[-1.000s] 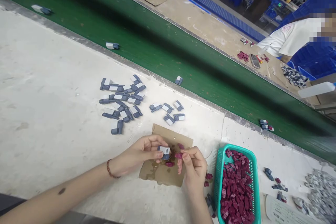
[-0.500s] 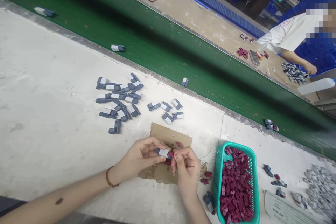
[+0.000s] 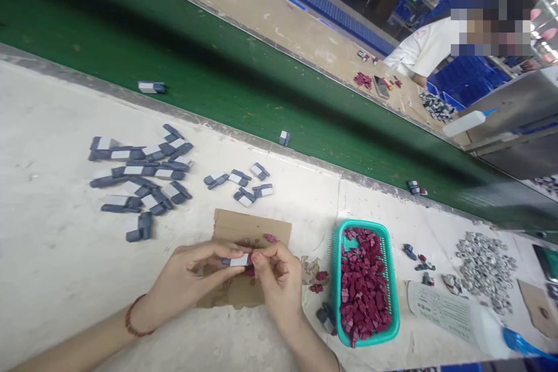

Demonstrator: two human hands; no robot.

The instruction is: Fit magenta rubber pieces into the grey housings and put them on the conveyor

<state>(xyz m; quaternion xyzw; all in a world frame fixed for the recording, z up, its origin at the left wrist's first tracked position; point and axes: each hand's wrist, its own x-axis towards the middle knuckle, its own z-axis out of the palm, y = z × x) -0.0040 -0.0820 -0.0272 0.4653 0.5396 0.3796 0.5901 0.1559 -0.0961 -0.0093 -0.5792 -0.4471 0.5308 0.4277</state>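
Right hand (image 3: 277, 278) closer (maroon piece (image 3: 250, 258) obscured)

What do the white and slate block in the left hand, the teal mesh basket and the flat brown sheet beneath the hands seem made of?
White and slate block: plastic or perhaps rubber, matte, as its faces show little shine.

Teal mesh basket: likely moulded plastic, fairly smooth, with regular openings in its walls.

Flat brown sheet: looks like cardboard, dull, with ragged edges and dark stains.
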